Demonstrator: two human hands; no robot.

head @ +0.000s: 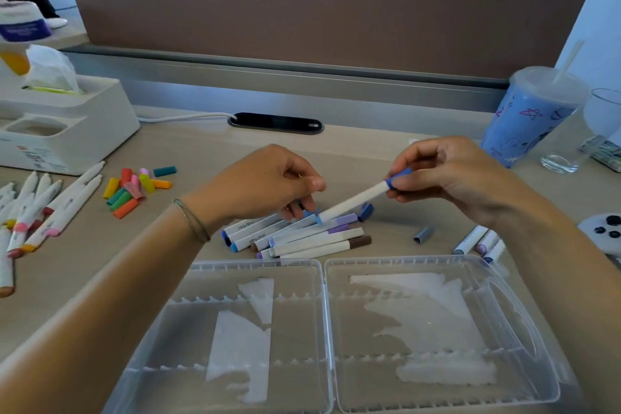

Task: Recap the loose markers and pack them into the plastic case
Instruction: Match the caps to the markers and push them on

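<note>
1. Recapping is the step in hand: the right hand (447, 178) pinches the blue cap end of a white marker (356, 200) between thumb and fingertips and holds it slanted above the desk (201, 151), its far end dipping toward the pile.
2. Its partner, the left hand (268, 185), has its fingers curled down onto the pile of capped markers (295, 235); whether it grips one of them or only touches them I cannot tell.
3. The plastic case (324, 279) lies open and flat at the near edge of the desk, just in front of the pile, with both halves showing and no markers in them yet.
4. Many uncapped markers (37, 208) wait at the left, with loose caps (134, 191) beside them; one grey cap (422, 235) lies alone to the right of the pile, near a few more markers (477, 240).
5. The next move, by my judgement, calls for pressing this cap home, then laying the marker level in a case slot, lined up with the ribbed dividers.
6. Room is open between pile and case; the cup (524, 118) and glass (598, 131) at the right and the white organiser (64, 124) at the left stand well apart from the hands.
</note>
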